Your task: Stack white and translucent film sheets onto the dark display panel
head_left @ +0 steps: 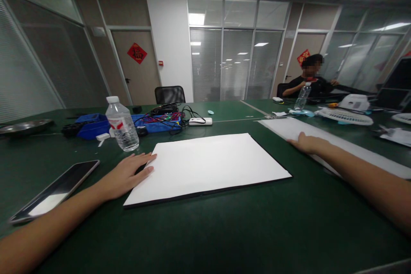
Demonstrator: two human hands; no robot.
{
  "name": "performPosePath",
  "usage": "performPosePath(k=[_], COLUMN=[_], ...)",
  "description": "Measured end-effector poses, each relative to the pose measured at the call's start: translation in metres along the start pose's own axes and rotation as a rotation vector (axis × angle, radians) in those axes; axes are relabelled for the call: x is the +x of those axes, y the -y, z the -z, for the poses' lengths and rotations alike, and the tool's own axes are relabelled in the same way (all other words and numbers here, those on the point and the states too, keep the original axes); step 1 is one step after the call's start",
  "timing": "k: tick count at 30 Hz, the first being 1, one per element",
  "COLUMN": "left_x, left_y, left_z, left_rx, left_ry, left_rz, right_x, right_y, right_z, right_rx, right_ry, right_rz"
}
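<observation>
A white board with a dark edge (208, 165) lies flat on the green table (224, 231) in front of me. My left hand (128, 173) rests palm down at the board's left edge, fingers stretched out and touching it. My right hand (305, 142) lies flat further right, on the near end of a long white sheet (353, 152), fingers extended. Neither hand holds anything.
A phone (54, 190) lies at the near left. A plastic water bottle (122, 125) stands behind my left hand, before blue trays with cables (150, 120) and a white device (200, 121). A metal dish (24, 127) sits far left. A person (310, 81) sits at back right beside another bottle (302, 96).
</observation>
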State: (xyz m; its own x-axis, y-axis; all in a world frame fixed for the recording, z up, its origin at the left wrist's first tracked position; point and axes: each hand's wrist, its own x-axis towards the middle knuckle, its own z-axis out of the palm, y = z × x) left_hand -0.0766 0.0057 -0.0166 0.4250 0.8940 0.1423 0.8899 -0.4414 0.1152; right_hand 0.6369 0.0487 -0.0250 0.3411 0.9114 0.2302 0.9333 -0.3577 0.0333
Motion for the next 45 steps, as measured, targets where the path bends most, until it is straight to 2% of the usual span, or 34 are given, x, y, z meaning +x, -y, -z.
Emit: performPosePath(k=[3,7,17,26,29,33,35,38,45], left_x=[0.0,0.0,-0.001,0.0,-0.001,0.0,0.0,-0.001,-0.002], left_y=[0.001,0.004,0.0,-0.007,-0.007,-0.004,-0.003,-0.001,0.0], left_z=[0.0,-0.001,0.001,0.005,0.005,0.003,0.002,0.002,0.002], left_rx=[-0.009,-0.01,0.021,0.048,0.044,0.042,0.039,0.033,0.014], left_ry=[0.009,0.013,0.045,0.019,0.018,0.003,-0.003,-0.008,-0.003], left_rz=[-0.003,-0.007,-0.052,-0.029,-0.027,-0.028,-0.029,-0.027,-0.019], right_x=[-0.001,-0.01,-0.049,-0.092,-0.102,-0.111,-0.115,-0.122,-0.148], right_y=[0.004,0.017,0.057,0.106,0.113,0.115,0.117,0.123,0.143], right_z=[0.0,0.008,0.05,0.066,0.07,0.068,0.065,0.065,0.077], right_rx=[-0.038,-0.09,-0.166,-0.136,-0.101,0.1,0.195,0.245,0.382], right_ry=[0.104,0.128,-0.022,-0.122,-0.156,-0.07,-0.059,-0.049,0.104], right_rz=[-0.026,0.046,0.15,0.301,0.467,0.958,1.142,1.254,1.317])
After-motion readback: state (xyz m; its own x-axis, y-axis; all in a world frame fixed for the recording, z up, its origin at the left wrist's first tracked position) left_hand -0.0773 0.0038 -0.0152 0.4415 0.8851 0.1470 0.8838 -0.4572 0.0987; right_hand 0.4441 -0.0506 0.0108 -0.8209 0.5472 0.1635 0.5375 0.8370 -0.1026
